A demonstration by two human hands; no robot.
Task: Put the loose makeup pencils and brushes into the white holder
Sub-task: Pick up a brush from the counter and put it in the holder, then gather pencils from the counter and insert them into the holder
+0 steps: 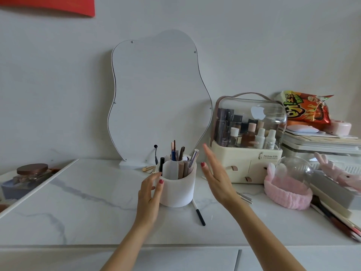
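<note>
The white holder (180,189) stands mid-table, in front of a wavy mirror. Several pencils, brushes and tubes (178,156) stick up out of its compartments. My left hand (149,194) rests against the holder's left wall, thumb near the rim, fingers curved around the side. My right hand (215,177) hovers flat to the right of the holder, fingers apart, holding nothing. A white pencil with a black cap (199,213) lies on the table by the holder's front right foot. Two silver pencils (244,197) lie partly hidden behind my right wrist.
A cream cosmetics case with a clear lid (248,145) stands at the right, with a pink headband (287,190) and glass dome beside it. More brushes (336,220) lie at the far right edge. A tray with a jar (32,173) sits at the left. The mirror (158,98) leans on the wall.
</note>
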